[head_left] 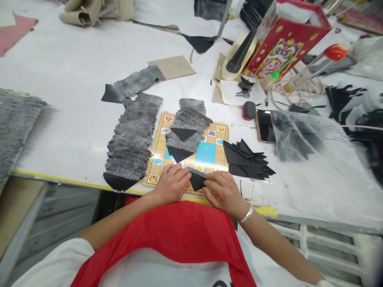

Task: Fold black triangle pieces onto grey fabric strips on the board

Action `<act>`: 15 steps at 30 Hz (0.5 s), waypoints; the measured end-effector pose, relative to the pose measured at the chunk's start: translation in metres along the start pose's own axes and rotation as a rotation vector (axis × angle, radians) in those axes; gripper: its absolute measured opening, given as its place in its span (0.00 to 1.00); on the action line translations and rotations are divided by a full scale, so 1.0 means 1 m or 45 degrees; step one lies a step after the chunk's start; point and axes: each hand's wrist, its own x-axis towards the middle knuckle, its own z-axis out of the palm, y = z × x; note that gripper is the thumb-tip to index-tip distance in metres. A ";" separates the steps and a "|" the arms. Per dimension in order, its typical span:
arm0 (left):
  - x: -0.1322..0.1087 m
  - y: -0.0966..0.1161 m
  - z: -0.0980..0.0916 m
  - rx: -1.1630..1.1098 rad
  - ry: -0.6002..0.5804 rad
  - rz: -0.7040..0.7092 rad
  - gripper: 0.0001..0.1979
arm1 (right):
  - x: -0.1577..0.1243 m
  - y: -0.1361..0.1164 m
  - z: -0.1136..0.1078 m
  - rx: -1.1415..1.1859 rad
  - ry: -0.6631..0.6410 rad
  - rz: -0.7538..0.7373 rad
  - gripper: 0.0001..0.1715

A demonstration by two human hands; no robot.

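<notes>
Near the table's front edge, a small black triangular piece with a speckled grey upper edge (197, 181) lies on a printed animal game board (158, 147). My left hand (171, 184) rests at its left end, fingers together and curled onto it. The other end is pinched by my right hand (223, 191), which wears a silvery wristband. Just beyond are grey pieces with black pointed flaps (183, 143), overlapping on the board. A long overlapping row of similar grey pieces (130, 139) runs along the left. Right of the board sits a fanned pile of black triangles (247, 161).
A phone (265, 125), a black-and-red case (249, 110) and a plastic bag (299, 135) lie to the right. Behind them stand a tape roll (236, 59) and a red box (284, 44). Another grey stack (18, 127) is at far left, cardboard (173, 67) at the back.
</notes>
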 end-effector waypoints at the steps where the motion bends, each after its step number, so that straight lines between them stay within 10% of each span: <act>1: -0.005 0.002 0.004 0.013 -0.029 0.025 0.14 | 0.007 -0.003 0.001 -0.009 0.019 0.035 0.06; 9: -0.013 -0.004 0.012 0.088 -0.077 0.061 0.16 | 0.054 -0.016 0.014 -0.275 -0.358 0.391 0.11; 15: -0.017 -0.007 0.011 0.084 -0.099 0.013 0.16 | 0.049 -0.008 0.018 -0.068 -0.263 0.413 0.09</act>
